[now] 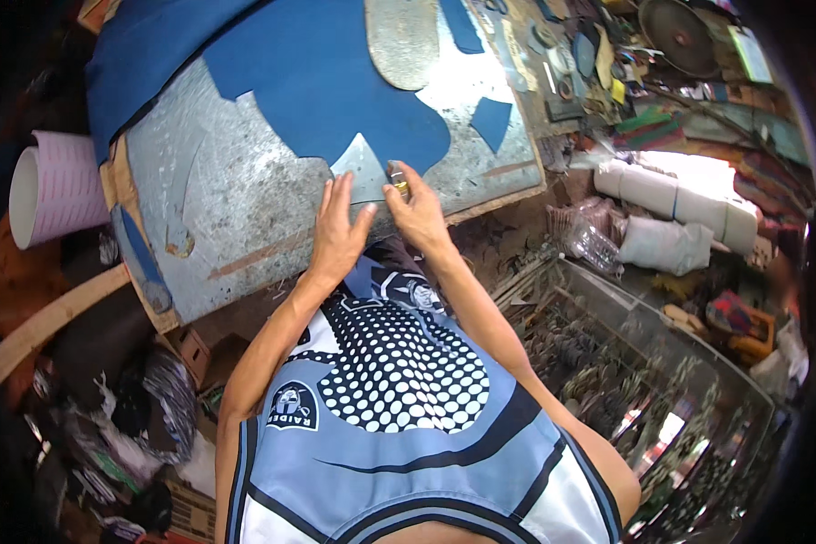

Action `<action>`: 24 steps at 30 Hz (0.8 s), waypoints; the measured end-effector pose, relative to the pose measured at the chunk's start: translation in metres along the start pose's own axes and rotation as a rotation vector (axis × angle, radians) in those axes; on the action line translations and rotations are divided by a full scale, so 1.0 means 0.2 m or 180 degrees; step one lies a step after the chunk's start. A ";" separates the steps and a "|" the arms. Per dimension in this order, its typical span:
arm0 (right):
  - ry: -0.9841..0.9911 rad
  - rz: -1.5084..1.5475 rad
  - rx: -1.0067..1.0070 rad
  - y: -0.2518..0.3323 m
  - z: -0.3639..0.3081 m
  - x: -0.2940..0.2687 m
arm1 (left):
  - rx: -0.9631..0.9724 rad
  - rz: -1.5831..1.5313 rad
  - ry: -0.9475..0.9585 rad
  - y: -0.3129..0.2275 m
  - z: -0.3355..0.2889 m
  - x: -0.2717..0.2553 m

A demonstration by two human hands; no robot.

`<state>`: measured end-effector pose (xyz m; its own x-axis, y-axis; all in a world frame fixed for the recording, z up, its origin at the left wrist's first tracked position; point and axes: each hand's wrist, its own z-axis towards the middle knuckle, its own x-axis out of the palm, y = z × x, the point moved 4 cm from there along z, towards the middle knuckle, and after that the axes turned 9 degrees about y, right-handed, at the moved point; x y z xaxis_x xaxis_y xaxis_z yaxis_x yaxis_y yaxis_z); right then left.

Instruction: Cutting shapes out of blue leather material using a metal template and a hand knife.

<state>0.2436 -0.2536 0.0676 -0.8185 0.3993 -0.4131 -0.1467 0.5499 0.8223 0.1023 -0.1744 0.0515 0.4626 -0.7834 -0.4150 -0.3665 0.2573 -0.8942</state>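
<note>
My left hand (338, 222) lies with its fingers stretched out over the lower left part of a pointed grey template (361, 166). That template rests on the near edge of a large blue sheet (326, 86), which looks like leather or cloth. Beside the template's right edge, my right hand (417, 210) is closed round a short tool (398, 179) with a dark top and a golden-yellow band. Its working end is hidden, so its exact kind cannot be told. A rounded grey template (403, 45) lies farther up on the blue sheet.
The metal-topped table (208, 195) carries a loose blue offcut (491, 124) at the right. A rolled pinkish-white sheet (59, 189) stands off its left side. Tools and scraps crowd the far right. White wrapped rolls (675, 195) and a glass-topped case (644, 313) stand at the right.
</note>
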 end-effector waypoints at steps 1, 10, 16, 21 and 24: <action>-0.0050 0.0021 -0.0052 0.01 -0.01 0.01 | -0.0185 -0.1362 -0.0032 0.02 0.01 0.01; -0.0158 0.0029 -0.0244 0.00 -0.03 -0.01 | -0.1147 -0.3306 -0.0064 0.17 0.14 -0.06; 0.0093 0.0692 0.0237 0.01 -0.04 -0.13 | -0.0859 -0.1878 0.0267 0.02 0.13 -0.08; 0.0066 0.1860 0.0152 -0.06 -0.05 -0.37 | -0.0781 -0.1948 0.0753 -0.21 0.20 -0.02; -0.0558 0.1801 0.0109 -0.05 0.05 -0.67 | -0.0651 -0.1751 0.0642 -0.24 0.29 0.04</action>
<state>0.3610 -0.3052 0.1100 -0.6599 0.7510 0.0250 0.3063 0.2384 0.9216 0.1711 -0.1594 0.0821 0.4733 -0.8671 0.1555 -0.2740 -0.3127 -0.9095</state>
